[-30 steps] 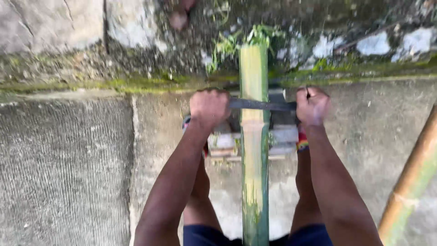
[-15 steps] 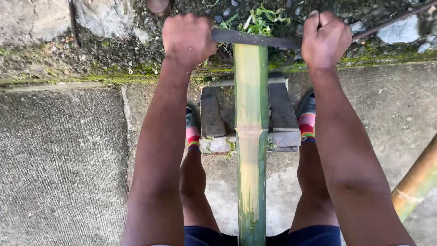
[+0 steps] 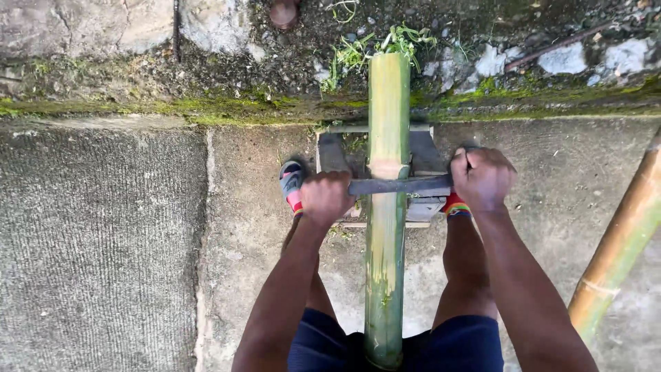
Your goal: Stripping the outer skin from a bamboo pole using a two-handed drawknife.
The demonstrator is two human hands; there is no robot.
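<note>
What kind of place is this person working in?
Most likely an outdoor yard or work area: a concrete slab underfoot, a mossy edge with weeds and stones beyond, and a green bamboo pole being scraped.

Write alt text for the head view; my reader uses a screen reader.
Seen from above, a person's left hand and right hand grip the two ends of a dark blade laid across a green bamboo pole held between their legs. The pole's far end rests on a small stand on concrete. Another pole lies at right.
</note>
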